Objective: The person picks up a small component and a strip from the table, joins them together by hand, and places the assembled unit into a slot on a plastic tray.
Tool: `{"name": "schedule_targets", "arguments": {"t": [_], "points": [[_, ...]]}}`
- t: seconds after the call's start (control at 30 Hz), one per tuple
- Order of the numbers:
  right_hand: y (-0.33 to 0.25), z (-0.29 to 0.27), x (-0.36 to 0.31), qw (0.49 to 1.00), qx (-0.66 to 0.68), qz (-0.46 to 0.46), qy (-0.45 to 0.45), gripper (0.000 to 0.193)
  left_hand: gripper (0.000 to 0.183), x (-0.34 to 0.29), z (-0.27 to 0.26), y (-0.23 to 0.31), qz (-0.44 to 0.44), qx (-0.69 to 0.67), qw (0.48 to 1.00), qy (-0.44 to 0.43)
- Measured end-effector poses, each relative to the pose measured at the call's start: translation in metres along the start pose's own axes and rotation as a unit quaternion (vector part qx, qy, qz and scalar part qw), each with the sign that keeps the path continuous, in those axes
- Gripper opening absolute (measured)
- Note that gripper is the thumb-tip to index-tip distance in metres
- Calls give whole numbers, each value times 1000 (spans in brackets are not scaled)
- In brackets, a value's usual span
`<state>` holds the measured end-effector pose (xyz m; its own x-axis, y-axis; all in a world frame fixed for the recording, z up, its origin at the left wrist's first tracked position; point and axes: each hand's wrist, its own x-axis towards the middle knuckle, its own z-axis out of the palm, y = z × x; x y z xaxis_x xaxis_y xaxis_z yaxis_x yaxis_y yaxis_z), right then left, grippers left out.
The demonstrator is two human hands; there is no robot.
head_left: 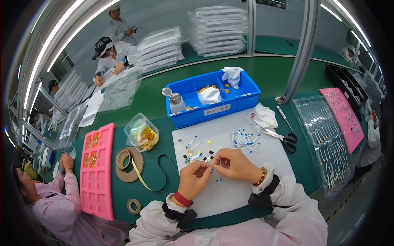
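Over a white work sheet (242,197), my left hand (192,180) and my right hand (237,165) meet with pinched fingertips. What they hold is tiny and mostly hidden, with a hint of blue; I cannot make out its kind. Just below the fingertips lies a small white-and-blue piece (220,180). More white pieces with blue ends (193,157) are scattered beyond my left hand, among small black (211,152) and yellow bits (209,142). Past my right hand is a loose pile of similar blue-ended pieces (245,139).
A blue divided box (213,112) holds a pump bottle (176,103) and cloths. Scissors (289,142) and a screwdriver (284,117) lie right, before a clear tray (324,143). Left are tape rolls (124,160), a plastic tub (141,133) and a pink tray (96,180). Co-workers sit around.
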<state>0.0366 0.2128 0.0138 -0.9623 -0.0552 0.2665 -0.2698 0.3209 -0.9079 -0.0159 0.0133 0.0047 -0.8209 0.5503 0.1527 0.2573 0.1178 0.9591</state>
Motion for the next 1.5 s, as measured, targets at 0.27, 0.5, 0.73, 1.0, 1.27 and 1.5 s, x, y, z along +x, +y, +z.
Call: {"name": "schedule_targets", "arguments": {"t": [0.27,0.5,0.73,1.0,1.27,1.5], "points": [[2,0,0,998,48,46,-21,10,12,-2,-1,-6,-4,9,1000,0],[0,-1,-2,999,27,14,-9,10,13,-3,0,-3,-31,-43,999,-7],[-13,2,-2,998,-18,-10,62,9,14,-4,0,-2,-35,-58,997,22],[-14,11,-4,974,-162,-117,110,11,13,-2,-1,-3,-52,-89,995,14],[-12,11,-5,965,-180,-154,113,9,13,-3,-1,0,-48,-88,995,1],[-11,11,-6,994,-59,-36,87,6,11,-3,-1,3,-35,-85,996,17]]}}
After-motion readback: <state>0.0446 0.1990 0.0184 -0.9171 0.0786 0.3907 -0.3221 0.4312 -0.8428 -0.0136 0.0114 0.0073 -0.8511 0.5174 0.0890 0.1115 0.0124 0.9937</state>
